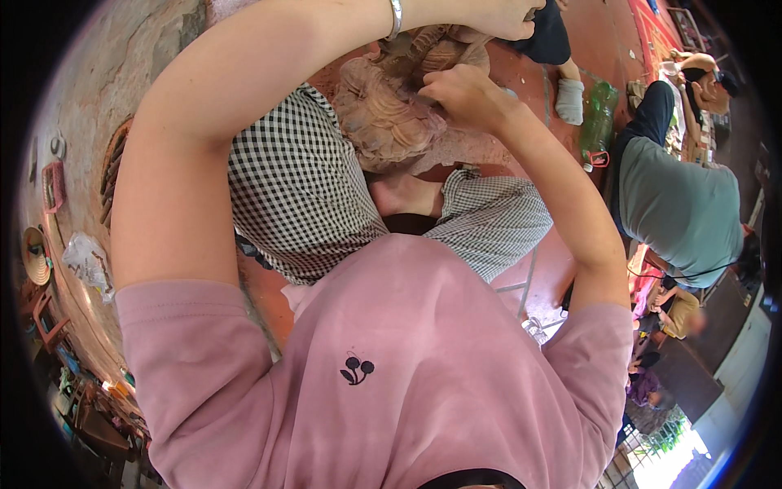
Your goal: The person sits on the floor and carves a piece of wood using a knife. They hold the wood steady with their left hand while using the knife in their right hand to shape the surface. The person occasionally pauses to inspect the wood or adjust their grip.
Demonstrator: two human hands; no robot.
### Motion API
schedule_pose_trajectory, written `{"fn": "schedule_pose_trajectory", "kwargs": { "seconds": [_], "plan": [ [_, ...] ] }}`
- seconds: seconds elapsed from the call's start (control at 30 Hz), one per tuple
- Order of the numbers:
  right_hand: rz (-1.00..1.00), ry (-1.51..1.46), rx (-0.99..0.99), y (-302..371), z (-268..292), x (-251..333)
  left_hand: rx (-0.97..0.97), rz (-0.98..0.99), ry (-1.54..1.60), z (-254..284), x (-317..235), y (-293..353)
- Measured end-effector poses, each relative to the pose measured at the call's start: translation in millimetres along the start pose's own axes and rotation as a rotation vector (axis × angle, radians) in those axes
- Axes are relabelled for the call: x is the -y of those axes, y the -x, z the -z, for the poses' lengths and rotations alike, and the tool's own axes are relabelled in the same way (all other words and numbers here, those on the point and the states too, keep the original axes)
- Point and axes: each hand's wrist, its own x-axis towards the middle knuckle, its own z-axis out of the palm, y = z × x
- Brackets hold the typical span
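Observation:
A brown carved piece, apparently wood (387,114), with curling, layered relief stands in front of my crossed legs. My left hand (505,18) reaches over its far side at the top edge of the view, with a silver bracelet (396,18) on the wrist. Its fingers are curled closed; what they hold, if anything, does not show. My right hand (466,96) rests against the carving's right side. Those fingers are bent in tightly, and anything inside them is hidden. The carving's far end is partly covered by my hands and left arm.
Close on the right are another person's leg in a grey sock (569,102) and a green plastic bottle (600,118). Beyond sits a person in a grey-green shirt (684,204). A clear plastic bag (88,262) lies at left, on the red tile floor's side.

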Motion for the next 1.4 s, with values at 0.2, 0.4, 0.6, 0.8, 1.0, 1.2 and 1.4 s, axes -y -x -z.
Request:
{"fn": "schedule_pose_trajectory", "kwargs": {
  "seconds": [0.2, 0.4, 0.6, 0.8, 1.0, 1.2, 1.4],
  "plan": [
    [-0.086, -0.086, -0.065, -3, -1, -2, -0.002, -0.002, 0.020, -2, 2, -2],
    [-0.119, -0.074, -0.072, 2, 0, 6, 0.038, 0.015, 0.007, 1, 2, -4],
    [-0.316, -0.256, -0.453, 39, 20, 5, 0.048, 0.014, 0.003, 2, 4, -4],
    [-0.587, -0.588, -0.574, 66, 49, 9, 0.058, 0.021, 0.023, 3, 3, -4],
    [-0.551, -0.311, -0.655, 65, 9, 18, 0.046, 0.023, 0.024, 3, 3, -3],
    [-0.519, -0.032, -0.733, 50, -28, 38, 0.026, 0.012, 0.028, 1, 5, -3],
    [-0.509, 0.084, -0.631, 55, -16, 34, 0.044, 0.037, 0.024, 5, 2, -3]
  ]
}}
